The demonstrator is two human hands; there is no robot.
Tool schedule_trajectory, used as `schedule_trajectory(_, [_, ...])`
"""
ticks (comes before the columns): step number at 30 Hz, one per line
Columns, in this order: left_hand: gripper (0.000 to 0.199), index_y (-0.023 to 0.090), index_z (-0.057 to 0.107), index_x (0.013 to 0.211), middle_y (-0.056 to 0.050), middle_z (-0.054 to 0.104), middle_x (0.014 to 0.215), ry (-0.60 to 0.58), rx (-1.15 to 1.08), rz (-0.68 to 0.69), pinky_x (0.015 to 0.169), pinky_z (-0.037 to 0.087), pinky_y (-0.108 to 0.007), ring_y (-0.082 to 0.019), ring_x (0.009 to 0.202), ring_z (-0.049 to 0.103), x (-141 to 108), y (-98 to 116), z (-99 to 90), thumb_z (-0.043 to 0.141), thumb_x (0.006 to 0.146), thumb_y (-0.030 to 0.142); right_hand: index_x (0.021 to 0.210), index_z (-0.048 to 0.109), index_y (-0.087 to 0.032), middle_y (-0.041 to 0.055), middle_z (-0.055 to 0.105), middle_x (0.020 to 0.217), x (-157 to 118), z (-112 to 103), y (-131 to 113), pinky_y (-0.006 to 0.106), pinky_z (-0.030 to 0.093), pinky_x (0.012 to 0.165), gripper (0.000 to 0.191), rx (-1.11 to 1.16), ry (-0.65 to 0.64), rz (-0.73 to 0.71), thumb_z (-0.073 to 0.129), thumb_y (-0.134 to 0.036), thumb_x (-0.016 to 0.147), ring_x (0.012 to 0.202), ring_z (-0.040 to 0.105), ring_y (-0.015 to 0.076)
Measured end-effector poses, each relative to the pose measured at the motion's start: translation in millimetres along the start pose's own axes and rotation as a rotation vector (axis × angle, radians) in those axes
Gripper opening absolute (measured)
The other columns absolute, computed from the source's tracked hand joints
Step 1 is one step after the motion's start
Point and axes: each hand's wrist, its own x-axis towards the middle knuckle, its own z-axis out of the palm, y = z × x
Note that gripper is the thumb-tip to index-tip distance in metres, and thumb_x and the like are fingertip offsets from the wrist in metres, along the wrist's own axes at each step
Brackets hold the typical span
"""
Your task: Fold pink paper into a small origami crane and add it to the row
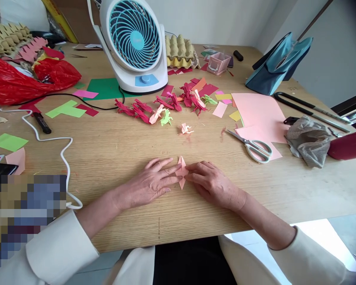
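Note:
A small diamond-shaped piece of folded pink origami paper (pixel 182 182) lies flat on the wooden table in front of me. My left hand (pixel 150 181) is spread over the table, its fingertips resting on the paper's left side. From the other side, my right hand (pixel 215 183) has curled fingers pinched at the paper's right edge; its thumb is mostly hidden. Just beyond sits a small pale pink folded figure (pixel 184 129). Farther back is a cluster of red, pink and green folded paper figures (pixel 141 112).
Scissors (pixel 253 147) lie on large pink paper (pixel 259 114) at the right. A white fan (pixel 136 43) stands at the back. A white cable (pixel 65 158), green paper slips (pixel 8 141) and a red plastic bag (pixel 14 85) are on the left; a blue bag (pixel 277 65) stands back right.

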Motion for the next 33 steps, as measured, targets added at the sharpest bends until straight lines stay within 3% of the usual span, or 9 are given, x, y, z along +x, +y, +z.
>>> schedule_trajectory(9, [0.03, 0.03, 0.06, 0.121, -0.003, 0.03, 0.16, 0.007, -0.093, 0.028, 0.116, 0.025, -0.055, -0.029, 0.149, 0.02, -1, -1, -3.1, 0.054, 0.094, 0.017, 0.12, 0.066, -0.024, 0.0114, 0.057, 0.128, -1, -9, -9, 0.044, 0.042, 0.098, 0.038, 0.065, -0.042, 0.075, 0.051, -0.006, 0.089, 0.115, 0.053, 0.0246])
schedule_trajectory(15, [0.027, 0.027, 0.06, 0.119, -0.006, 0.026, 0.162, -0.013, -0.087, 0.045, 0.116, 0.024, -0.058, -0.031, 0.15, 0.016, -1, -1, -4.2, 0.049, 0.097, 0.017, 0.118, 0.066, -0.025, 0.0118, 0.053, 0.134, -2, -13, -19, 0.046, 0.041, 0.1, 0.037, 0.069, -0.071, 0.132, 0.052, -0.007, 0.089, 0.12, 0.052, 0.026])
schedule_trajectory(26, [0.039, 0.033, 0.058, 0.126, -0.005, 0.011, 0.165, -0.037, -0.119, 0.078, 0.115, 0.023, -0.062, -0.033, 0.151, 0.012, -4, -2, -8.5, 0.048, 0.095, 0.01, 0.129, 0.062, -0.029, 0.0116, 0.041, 0.15, -6, -24, -22, 0.048, 0.039, 0.105, 0.048, 0.03, -0.179, 0.067, 0.056, -0.006, 0.087, 0.129, 0.047, 0.0274])
schedule_trajectory(33, [0.047, 0.036, 0.058, 0.126, -0.002, 0.016, 0.164, -0.015, -0.155, 0.086, 0.116, 0.024, -0.061, -0.031, 0.151, 0.015, -3, -3, -12.2, 0.051, 0.091, 0.005, 0.126, 0.064, -0.031, 0.0084, 0.043, 0.15, -5, -31, -22, 0.048, 0.042, 0.104, 0.048, 0.053, -0.18, 0.03, 0.053, -0.006, 0.087, 0.13, 0.048, 0.0267])
